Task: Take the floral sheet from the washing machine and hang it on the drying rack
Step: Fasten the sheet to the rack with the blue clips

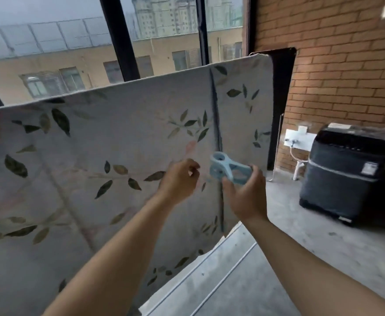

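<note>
Forearms reach toward the sheet (118, 144), which already hangs draped over a high edge, well left of the washer (346, 176). The right hand (247, 197) grips a blue peg (228, 171). The left hand (180, 179) curls at the cloth; whether it pinches, I cannot tell. Hanging looks done and pegging is in hand: the peg likely must rise to the sheet's top edge.

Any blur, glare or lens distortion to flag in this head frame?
Head view: motion blur smears the brick wall and washing machine; the blue clip in the right hand is fairly sharp; wide-angle lens bows the top edge of the floral sheet; flat daylight, no hard shadows.
</note>
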`<state>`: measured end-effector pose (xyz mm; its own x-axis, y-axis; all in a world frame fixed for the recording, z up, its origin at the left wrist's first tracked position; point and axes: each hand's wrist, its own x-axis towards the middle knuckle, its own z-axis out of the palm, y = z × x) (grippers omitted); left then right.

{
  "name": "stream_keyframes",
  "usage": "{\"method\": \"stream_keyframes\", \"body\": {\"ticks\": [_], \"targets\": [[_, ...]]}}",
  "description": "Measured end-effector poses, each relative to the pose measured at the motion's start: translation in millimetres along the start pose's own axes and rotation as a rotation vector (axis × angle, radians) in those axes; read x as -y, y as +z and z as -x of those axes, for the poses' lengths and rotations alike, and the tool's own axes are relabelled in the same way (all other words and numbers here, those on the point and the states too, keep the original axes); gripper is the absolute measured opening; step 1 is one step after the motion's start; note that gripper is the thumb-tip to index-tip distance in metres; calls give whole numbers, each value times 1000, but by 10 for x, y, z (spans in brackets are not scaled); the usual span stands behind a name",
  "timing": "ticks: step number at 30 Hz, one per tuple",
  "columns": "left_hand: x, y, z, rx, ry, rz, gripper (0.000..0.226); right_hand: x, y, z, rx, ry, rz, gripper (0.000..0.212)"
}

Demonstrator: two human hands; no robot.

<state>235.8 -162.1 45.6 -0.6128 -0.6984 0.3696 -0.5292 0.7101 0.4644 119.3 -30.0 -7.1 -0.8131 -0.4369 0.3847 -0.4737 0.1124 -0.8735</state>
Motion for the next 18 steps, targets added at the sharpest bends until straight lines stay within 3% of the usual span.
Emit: {"method": "stream_keyframes", "body": {"ticks": [4, 8, 10, 14, 18], "targets": [[-595, 427, -439, -44, 48, 88, 27, -196, -502, -611, -71, 6, 38, 71], [-1079, 786, -947, 52, 183, -30, 72, -364, -833, -1226, -71, -62, 76, 74], [-1247, 955, -1254, 77, 326, -53, 83, -471, -983, -1537, -33, -107, 101, 74], [-1501, 1316, -1905, 68, 485, -2, 72, -693, -1181, -2220, 60, -257, 139, 74], [-1715, 1632, -2754, -64, 576, 42, 54, -878, -1261, -3141, 114, -401, 244, 82]]}}
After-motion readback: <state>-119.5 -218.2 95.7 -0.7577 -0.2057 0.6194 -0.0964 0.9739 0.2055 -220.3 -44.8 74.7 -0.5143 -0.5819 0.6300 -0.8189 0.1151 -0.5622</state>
